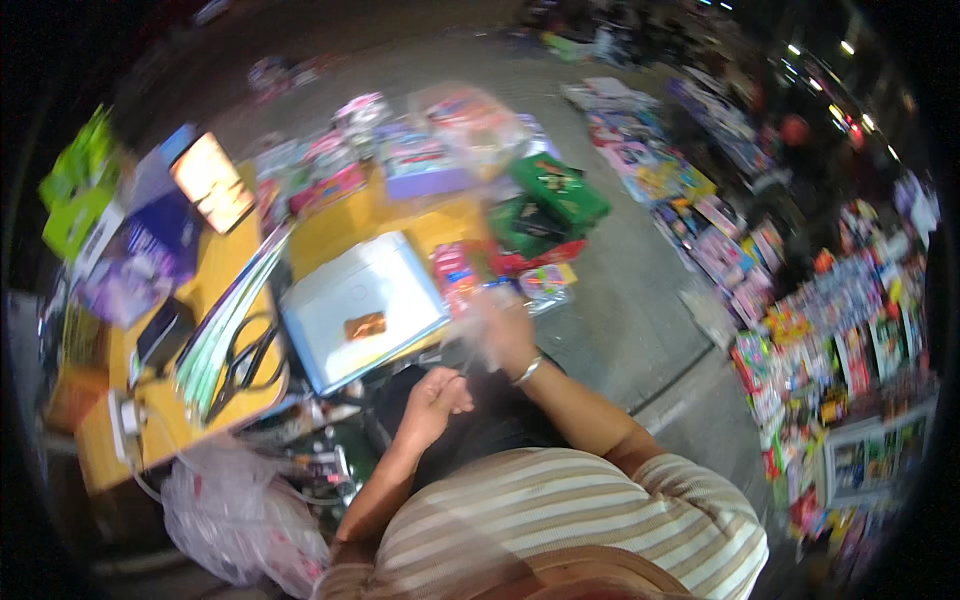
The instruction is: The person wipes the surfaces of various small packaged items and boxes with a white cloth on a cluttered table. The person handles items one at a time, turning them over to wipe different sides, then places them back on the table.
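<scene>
My left hand (439, 397) is curled in front of my lap, thumb and fingers pinched at the lower end of a clear plastic bag (471, 337). Blurred by motion, my right hand (510, 334) with a bracelet on its wrist holds the upper part of the same plastic; its fingertips are hard to make out. Left of the hands lies a pale blue-and-white tray or lid (360, 300), a small orange-brown packet (365, 326) on it. Beyond my right hand are a pink-red packet (454, 274) and a packaged item (544, 285).
Black-handled scissors (251, 356) lie by pale green strips (225, 322) on the wooden table (97, 457). A lit phone (214, 182) leans behind them. Green boxes (562, 195) stack at the table's right edge. A plastic bag (232, 510) hangs lower left. Goods (720, 255) cover the ground right.
</scene>
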Demonstrator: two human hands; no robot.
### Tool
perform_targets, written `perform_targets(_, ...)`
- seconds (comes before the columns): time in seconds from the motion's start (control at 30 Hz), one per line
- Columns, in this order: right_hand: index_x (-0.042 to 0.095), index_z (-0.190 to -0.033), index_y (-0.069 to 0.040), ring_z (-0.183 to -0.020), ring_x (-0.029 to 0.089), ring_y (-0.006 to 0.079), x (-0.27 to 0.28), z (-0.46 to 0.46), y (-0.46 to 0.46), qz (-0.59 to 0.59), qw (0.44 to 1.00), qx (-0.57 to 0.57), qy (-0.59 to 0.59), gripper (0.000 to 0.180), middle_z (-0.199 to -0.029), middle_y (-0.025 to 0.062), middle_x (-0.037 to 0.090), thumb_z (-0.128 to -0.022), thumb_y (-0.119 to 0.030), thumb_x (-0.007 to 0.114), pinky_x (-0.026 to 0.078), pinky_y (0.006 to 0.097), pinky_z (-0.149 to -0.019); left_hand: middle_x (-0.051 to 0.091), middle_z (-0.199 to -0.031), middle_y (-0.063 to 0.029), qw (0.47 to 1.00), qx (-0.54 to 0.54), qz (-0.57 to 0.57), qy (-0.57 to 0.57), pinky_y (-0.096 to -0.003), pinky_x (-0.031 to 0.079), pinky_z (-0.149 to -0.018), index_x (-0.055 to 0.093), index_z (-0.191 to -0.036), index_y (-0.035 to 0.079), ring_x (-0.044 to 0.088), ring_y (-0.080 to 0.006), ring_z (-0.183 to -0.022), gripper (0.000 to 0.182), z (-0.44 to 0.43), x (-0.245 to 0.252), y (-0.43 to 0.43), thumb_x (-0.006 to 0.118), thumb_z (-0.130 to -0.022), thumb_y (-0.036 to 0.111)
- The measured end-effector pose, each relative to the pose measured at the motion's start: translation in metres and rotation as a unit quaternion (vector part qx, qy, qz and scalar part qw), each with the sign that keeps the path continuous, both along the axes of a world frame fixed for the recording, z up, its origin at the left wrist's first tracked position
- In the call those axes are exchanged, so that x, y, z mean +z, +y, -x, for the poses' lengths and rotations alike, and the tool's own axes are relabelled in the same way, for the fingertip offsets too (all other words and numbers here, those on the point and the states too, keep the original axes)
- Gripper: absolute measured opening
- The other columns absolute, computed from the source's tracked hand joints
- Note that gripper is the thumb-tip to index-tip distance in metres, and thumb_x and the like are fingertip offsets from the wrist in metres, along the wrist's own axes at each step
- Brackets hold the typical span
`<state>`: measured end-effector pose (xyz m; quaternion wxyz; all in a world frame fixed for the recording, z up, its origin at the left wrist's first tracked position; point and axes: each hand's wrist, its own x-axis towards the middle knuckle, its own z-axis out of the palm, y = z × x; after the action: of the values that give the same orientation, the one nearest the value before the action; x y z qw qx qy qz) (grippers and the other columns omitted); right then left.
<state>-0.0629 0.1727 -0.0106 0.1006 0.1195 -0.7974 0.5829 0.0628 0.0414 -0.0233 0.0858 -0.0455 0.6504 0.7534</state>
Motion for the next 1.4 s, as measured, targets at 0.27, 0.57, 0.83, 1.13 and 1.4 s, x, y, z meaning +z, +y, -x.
perform_targets(0.27, 0.056, -0.077, -0.009, -0.046, 0.048, 0.0113, 0.024, 0.032, 0.031, 0.446, 0.779, 0.156, -0.413, 0.049, -0.061, 0.0025, 0.055, -0.093, -0.055, 0.045, 0.037, 0.0221, -0.041, 0.058, -0.089, -0.0062, 0.946, 0.255, 0.125, 0.155, -0.0267, 0.046, -0.076, 0.058, -0.098, 0.001, 0.057, -0.0134, -0.086, 0.013, -0.089, 0.073, -0.059, 0.061, -0.089, 0.009)
perform_targets(0.57, 0.058, -0.089, -0.008, -0.058, 0.061, 0.0145, -0.029, -0.044, -0.004, 0.272, 0.772, 0.281, -0.501, 0.026, -0.074, 0.0065, 0.063, -0.095, -0.033, 0.053, 0.049, 0.0265, -0.049, 0.061, -0.080, -0.0114, 0.605, 0.508, 0.599, 0.133, -0.0313, 0.046, -0.071, 0.066, -0.090, 0.001, 0.059, -0.0227, -0.076, 0.014, -0.141, 0.172, -0.215, 0.068, -0.081, 0.011)
perform_targets(0.83, 0.058, -0.086, -0.009, -0.058, 0.058, 0.0118, -0.034, -0.056, -0.004, 0.246, 0.789, 0.259, -0.500, 0.023, -0.073, 0.0026, 0.061, -0.093, -0.030, 0.058, 0.046, 0.0248, -0.049, 0.065, -0.090, -0.0114, 0.517, 0.338, 0.781, 0.090, -0.0398, 0.047, -0.076, 0.069, -0.090, 0.008, 0.062, -0.0320, -0.085, 0.019, -0.043, 0.174, -0.263, 0.067, -0.080, 0.024)
perform_targets(1.13, 0.062, -0.092, -0.005, -0.064, 0.060, 0.0102, -0.062, -0.042, 0.018, 0.263, 0.753, 0.274, -0.538, 0.030, -0.078, 0.0021, 0.063, -0.092, -0.035, 0.059, 0.048, 0.0247, -0.058, 0.063, -0.091, -0.0113, 0.776, 0.232, 0.526, 0.261, -0.0337, 0.049, -0.075, 0.064, -0.099, 0.003, 0.063, -0.0263, -0.084, 0.018, -0.036, 0.141, -0.117, 0.066, -0.082, 0.004)
perform_targets(1.4, 0.062, -0.088, -0.010, -0.058, 0.054, 0.0087, -0.064, -0.061, 0.022, 0.202, 0.786, 0.342, -0.474, 0.029, -0.073, 0.0009, 0.060, -0.093, -0.038, 0.055, 0.043, 0.0239, -0.051, 0.063, -0.097, -0.0164, 0.785, 0.066, 0.609, 0.095, -0.0447, 0.047, -0.082, 0.068, -0.097, 0.009, 0.058, -0.0359, -0.094, 0.021, 0.086, -0.058, -0.139, 0.056, -0.081, 0.017)
